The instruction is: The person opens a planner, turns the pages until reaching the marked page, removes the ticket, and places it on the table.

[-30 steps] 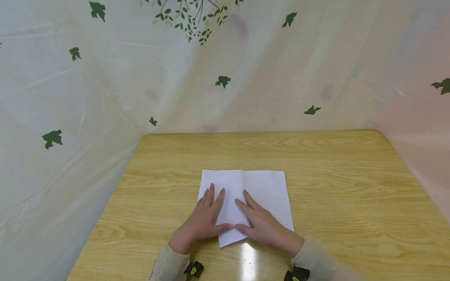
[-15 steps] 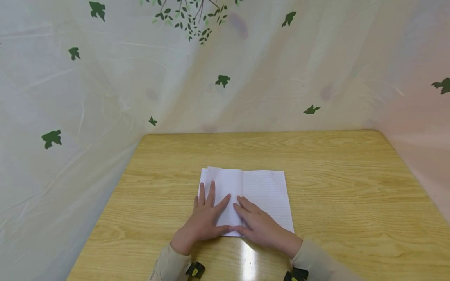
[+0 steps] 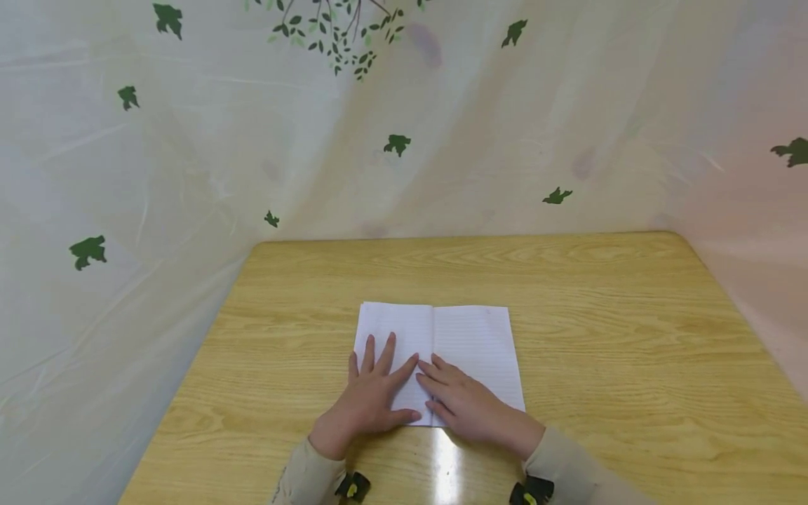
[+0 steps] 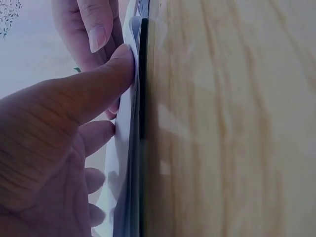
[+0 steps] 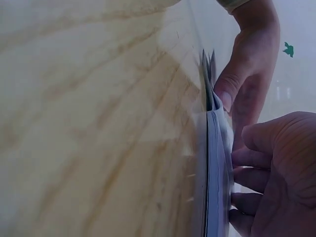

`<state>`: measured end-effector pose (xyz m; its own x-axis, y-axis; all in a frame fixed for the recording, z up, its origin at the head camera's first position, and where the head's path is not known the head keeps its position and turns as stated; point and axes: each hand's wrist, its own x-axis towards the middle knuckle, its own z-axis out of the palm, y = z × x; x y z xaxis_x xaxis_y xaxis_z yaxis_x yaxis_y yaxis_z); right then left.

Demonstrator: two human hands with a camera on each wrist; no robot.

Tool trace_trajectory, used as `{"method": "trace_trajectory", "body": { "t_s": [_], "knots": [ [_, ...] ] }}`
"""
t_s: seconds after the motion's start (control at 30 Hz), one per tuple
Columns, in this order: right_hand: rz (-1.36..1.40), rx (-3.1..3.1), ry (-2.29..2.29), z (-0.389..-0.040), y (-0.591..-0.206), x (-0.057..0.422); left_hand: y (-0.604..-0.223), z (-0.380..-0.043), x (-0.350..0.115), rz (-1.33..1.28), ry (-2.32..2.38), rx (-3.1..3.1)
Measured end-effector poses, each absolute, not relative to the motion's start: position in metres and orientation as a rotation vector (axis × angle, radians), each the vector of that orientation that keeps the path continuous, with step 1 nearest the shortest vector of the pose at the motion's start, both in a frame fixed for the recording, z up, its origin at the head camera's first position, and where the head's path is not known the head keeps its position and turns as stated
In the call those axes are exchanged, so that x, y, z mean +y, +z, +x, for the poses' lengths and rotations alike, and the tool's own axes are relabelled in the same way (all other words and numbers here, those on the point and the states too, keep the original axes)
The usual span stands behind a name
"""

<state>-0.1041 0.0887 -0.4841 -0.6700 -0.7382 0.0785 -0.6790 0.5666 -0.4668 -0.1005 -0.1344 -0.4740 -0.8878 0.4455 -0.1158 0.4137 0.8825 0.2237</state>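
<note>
An open notebook (image 3: 473,337) with lined white pages lies flat on the wooden table. My left hand (image 3: 369,400) rests spread on its left page, fingers straight and thumb near the bottom edge by the centre fold. Fingertips of my right hand (image 3: 473,407) touch the page at the fold, close to the left index finger. In the left wrist view the left thumb (image 4: 106,79) presses on the edge of the notebook (image 4: 126,148). The right wrist view shows the stacked pages of the notebook (image 5: 215,163) edge-on, with the right fingers (image 5: 252,180) against the top page.
The wooden table (image 3: 618,351) extends around the notebook on all sides. Behind it hangs a pale curtain (image 3: 480,140) with green bird and leaf prints. A bright reflection lies on the table in front of the notebook.
A loose page on the left, skewed one second ago, now lies flat and lined up with the notebook. The left hand has shifted slightly right; the right fingers have moved down a little along the fold.
</note>
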Motion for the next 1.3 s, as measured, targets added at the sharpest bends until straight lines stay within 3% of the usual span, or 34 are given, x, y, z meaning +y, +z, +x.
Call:
{"method": "trace_trajectory", "body": {
  "t_s": [0.3,0.8,1.3],
  "knots": [
    [-1.170,2.653,-0.826,-0.116,-0.477,0.099,-0.473,-0.101,-0.135,0.668,0.352,2.826],
    [-1.037,2.930,-0.641,-0.165,-0.484,0.137,-0.479,-0.111,-0.123,0.628,0.368,2.845],
    [-0.684,2.873,-0.762,-0.209,-0.489,0.165,-0.480,-0.111,-0.125,0.624,0.367,2.829]
  ]
}}
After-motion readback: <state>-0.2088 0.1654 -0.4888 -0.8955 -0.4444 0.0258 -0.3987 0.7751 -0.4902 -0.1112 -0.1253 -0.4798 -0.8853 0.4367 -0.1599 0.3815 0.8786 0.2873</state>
